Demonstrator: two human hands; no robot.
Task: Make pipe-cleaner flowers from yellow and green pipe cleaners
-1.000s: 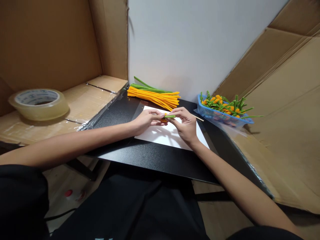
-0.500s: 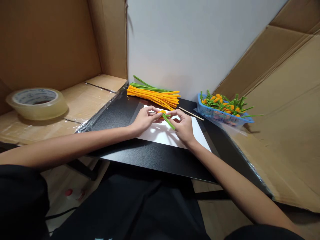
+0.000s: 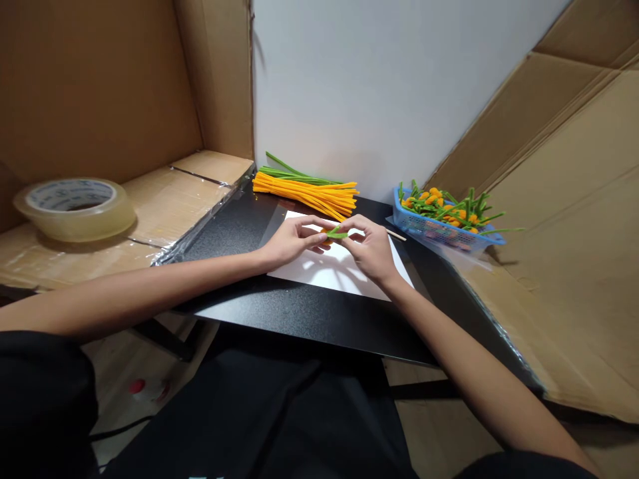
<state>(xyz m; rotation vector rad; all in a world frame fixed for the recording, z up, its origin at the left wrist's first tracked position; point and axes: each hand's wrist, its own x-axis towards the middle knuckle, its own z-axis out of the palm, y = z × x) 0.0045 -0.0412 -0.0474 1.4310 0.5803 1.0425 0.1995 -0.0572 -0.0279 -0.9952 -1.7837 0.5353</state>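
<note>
Over a white sheet of paper (image 3: 339, 274), my two hands meet around a small orange and green pipe-cleaner piece. My left hand (image 3: 295, 243) is closed, pinching the orange part, which its fingers mostly hide. My right hand (image 3: 370, 246) is closed on the green pipe cleaner (image 3: 337, 234), with thumb and index finger at its strands. Behind the hands lies a bundle of orange pipe cleaners (image 3: 309, 191), with green pipe cleaners (image 3: 284, 174) at its back. A thin wooden stick (image 3: 397, 235) shows partly behind my right hand.
A blue basket (image 3: 424, 225) of orange and green pipe-cleaner pieces stands at the right. On the cardboard at the left rests a large roll of clear tape (image 3: 100, 226). Cardboard walls and a white wall border the black table (image 3: 279, 306). A red-capped bottle (image 3: 144, 388) is on the floor.
The green strand that pointed down toward me now lies nearly level between my hands. The orange part has turned and shows less. My right hand has shifted slightly right.
</note>
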